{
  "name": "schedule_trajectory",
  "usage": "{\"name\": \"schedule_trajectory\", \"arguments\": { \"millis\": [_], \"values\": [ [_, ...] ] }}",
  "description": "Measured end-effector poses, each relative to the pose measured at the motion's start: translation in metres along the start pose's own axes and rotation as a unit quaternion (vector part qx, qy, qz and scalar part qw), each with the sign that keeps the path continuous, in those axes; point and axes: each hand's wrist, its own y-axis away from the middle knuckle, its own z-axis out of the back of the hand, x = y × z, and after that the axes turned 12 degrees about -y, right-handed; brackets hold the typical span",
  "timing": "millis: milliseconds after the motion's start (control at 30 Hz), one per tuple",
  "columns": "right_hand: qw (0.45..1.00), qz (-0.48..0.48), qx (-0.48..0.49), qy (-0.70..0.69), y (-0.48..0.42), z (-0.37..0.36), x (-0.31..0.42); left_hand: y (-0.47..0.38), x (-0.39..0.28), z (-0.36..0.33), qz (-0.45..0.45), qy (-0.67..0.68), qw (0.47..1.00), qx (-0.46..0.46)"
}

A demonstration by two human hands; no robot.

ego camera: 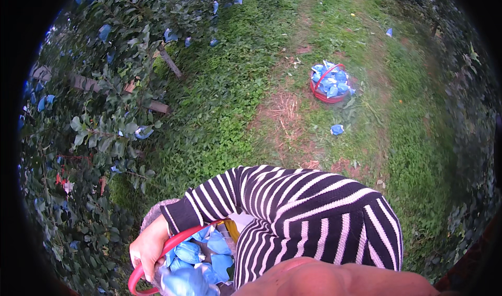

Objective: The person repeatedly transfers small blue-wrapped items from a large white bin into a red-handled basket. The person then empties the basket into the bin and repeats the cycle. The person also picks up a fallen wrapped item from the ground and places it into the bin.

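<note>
At the lower left, my right hand (148, 249) grips the red handle (177, 240) of a basket held close to my body, its thumb over the handle. Several fruits in blue bags (188, 252) fill this basket; one large blue bag (184, 283) below my hand is blurred. Grey fuzzy material shows beside the fingers. The basket's rim is mostly hidden by my striped sleeve and body. My left hand is out of view. On the ground ahead stands a second red basket (328, 99), heaped with blue-bagged fruit. A single blue bag (337, 129) lies on the grass near it.
Leafy fruit trees (129, 95) with hanging blue bags crowd the left side, with a leaning trunk (169, 60) and a grey beam (88, 84) among the leaves. More trees (466, 99) line the right. A grassy track with dry straw (286, 109) runs between them. Another blue bag (389, 32) lies farther off.
</note>
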Motion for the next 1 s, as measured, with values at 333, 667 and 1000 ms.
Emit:
{"name": "schedule_trajectory", "arguments": {
  "millis": [333, 667, 1000],
  "values": [
    [0.999, -0.035, 0.007, 0.019, -0.01, -0.007, 0.0, -0.014, 0.013, -0.019, -0.069, 0.002, 0.996, -0.059],
    [0.999, -0.041, 0.015, -0.007, -0.009, -0.006, 0.001, -0.036, 0.003, -0.035, -0.133, -0.004, 0.986, -0.096],
    [0.999, -0.035, 0.023, -0.015, -0.001, -0.002, 0.005, -0.036, -0.006, -0.043, -0.145, -0.013, 0.983, -0.115]
  ]
}}
